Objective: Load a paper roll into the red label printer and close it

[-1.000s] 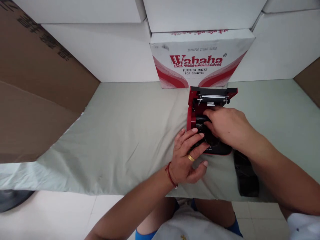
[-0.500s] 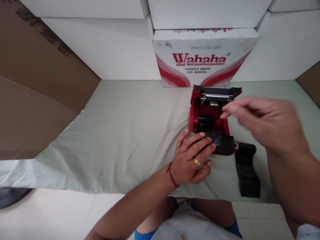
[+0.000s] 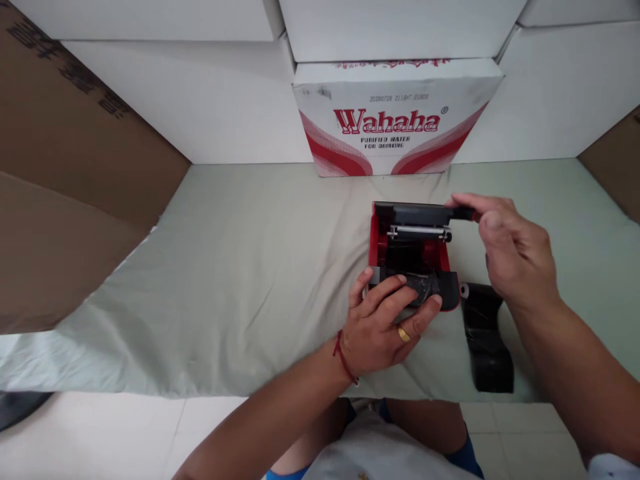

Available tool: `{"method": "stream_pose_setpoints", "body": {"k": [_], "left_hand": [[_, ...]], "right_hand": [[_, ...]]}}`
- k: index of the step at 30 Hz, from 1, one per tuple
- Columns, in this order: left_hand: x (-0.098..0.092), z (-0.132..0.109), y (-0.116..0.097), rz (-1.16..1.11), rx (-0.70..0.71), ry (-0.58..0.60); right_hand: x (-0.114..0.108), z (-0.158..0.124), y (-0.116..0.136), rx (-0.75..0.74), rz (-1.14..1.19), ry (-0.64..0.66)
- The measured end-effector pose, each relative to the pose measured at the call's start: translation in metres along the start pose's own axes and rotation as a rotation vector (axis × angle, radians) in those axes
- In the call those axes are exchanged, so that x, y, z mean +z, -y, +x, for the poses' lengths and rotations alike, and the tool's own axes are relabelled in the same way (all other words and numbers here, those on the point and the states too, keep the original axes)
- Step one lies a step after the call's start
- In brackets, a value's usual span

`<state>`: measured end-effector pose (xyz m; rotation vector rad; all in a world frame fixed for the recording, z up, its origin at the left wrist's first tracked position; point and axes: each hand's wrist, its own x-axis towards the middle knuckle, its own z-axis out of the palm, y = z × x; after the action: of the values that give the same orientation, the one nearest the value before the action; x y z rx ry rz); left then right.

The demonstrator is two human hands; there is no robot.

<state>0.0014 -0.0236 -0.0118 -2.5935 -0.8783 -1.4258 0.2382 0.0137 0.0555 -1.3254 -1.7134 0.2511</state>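
Observation:
A small red and black printer (image 3: 373, 240) stands on the cloth with its lid (image 3: 420, 213) tilted partly down over the open bay. A metal-edged roller shows under the lid. My left hand (image 3: 383, 327) lies with fingers spread on the black front edge, pressing on a shiny black ribbon film (image 3: 427, 287) there. At the lid's right corner, my right hand (image 3: 520, 250) grips the lid, fingertips over its top edge. A loose black ribbon strip (image 3: 487, 340) with a small pale core end lies to the printer's right.
Pale green cloth (image 3: 240, 267) covers the table. Behind the printer stands a white and red water carton (image 3: 395, 123), with white boxes (image 3: 175, 100) stacked around it. A brown cardboard box (image 3: 75, 220) borders the left side; another brown box (image 3: 617, 153) is at the right.
My right hand has taken hold of the lid, which has swung down and forward from upright. My left hand stays on the front, its fingers shifted slightly right along the edge.

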Motion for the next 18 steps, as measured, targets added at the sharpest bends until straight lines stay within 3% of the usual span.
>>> {"method": "stream_pose_setpoints", "body": {"k": [6,9,13,18], "left_hand": [[0.003,-0.002,-0.001,0.019,-0.014,-0.047],[0.002,-0.001,0.000,0.034,-0.013,-0.051],[0.001,-0.001,0.000,0.037,-0.016,-0.050],[0.002,-0.005,-0.003,-0.002,-0.037,-0.047]], "right_hand": [[-0.007,-0.030,0.001,-0.224,-0.005,0.090],[0.000,-0.044,-0.006,-0.258,0.020,0.109],[0.012,-0.056,-0.011,-0.271,0.036,0.039],[0.013,-0.057,-0.008,-0.346,-0.083,0.037]]}}
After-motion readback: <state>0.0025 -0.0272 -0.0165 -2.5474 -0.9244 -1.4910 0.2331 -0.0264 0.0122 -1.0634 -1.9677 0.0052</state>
